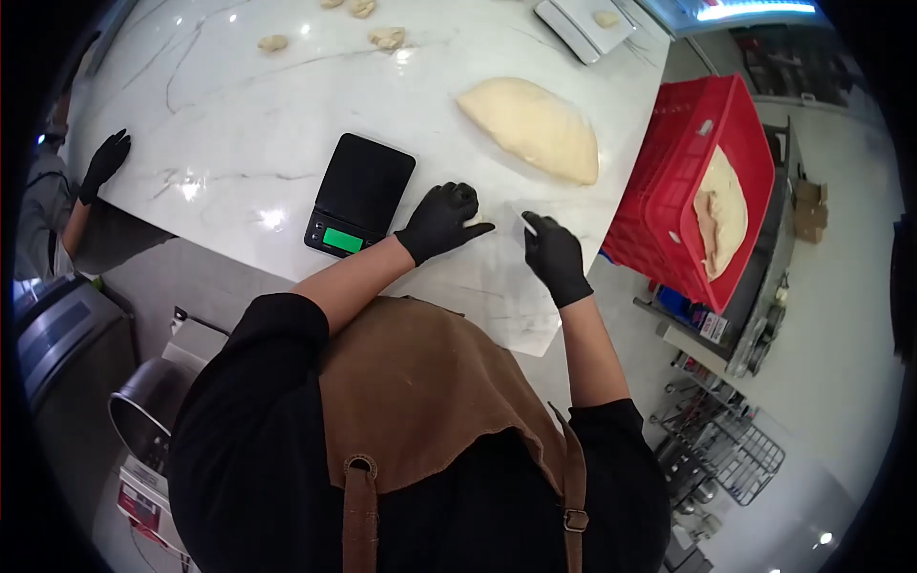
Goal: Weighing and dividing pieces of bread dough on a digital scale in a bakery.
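Note:
My left hand, in a black glove, is curled over a small piece of dough that shows only at the thumb. In my right hand, also gloved in black, is what looks like a dough scraper; its blade blends into the pale tabletop. A black digital scale with a lit green display lies to the left of my left hand, its platform bare. Beyond both hands rests a large, smooth mound of dough, touched by neither.
Several small dough pieces lie on the marble-patterned table. A second scale at the far edge bears a dough piece. A red crate with dough stands right. At left, another person's gloved hand rests on the table.

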A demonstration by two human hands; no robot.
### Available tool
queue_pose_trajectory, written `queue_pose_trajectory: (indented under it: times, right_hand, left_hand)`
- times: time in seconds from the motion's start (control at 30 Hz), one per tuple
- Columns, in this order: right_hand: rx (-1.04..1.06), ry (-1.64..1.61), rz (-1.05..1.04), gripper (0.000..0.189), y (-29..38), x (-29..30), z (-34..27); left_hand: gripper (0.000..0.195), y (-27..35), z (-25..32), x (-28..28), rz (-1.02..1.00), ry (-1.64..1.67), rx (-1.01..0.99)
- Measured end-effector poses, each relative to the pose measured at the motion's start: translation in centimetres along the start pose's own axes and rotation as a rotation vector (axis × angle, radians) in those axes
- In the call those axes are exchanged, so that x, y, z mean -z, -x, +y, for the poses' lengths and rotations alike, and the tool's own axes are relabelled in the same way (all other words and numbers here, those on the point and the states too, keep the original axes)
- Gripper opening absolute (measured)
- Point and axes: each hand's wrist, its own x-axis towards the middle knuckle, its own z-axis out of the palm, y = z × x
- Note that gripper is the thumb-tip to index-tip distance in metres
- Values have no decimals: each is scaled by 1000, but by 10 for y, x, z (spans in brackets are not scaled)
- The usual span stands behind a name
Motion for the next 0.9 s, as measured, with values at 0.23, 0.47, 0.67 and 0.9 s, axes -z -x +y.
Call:
queue_pose_trajectory:
  times: [0.23,0.47,0.67,0.9]
  right_hand:
    - [249,69,-7,30,-142,48,-49]
    - [251,318,-174,29,-227,-24,-56]
    - [268,144,-234,27,-263,-24,-38]
    - [672,87,-405,24,-218,-7,-67]
  left_hand:
    - [18,8,-2,-12,192,255,107]
    - [18,-1,1,-7,211,316,92]
    - [20,0,-3,-11,260,284,148]
    - [33,27,27,-5,326,248,53]
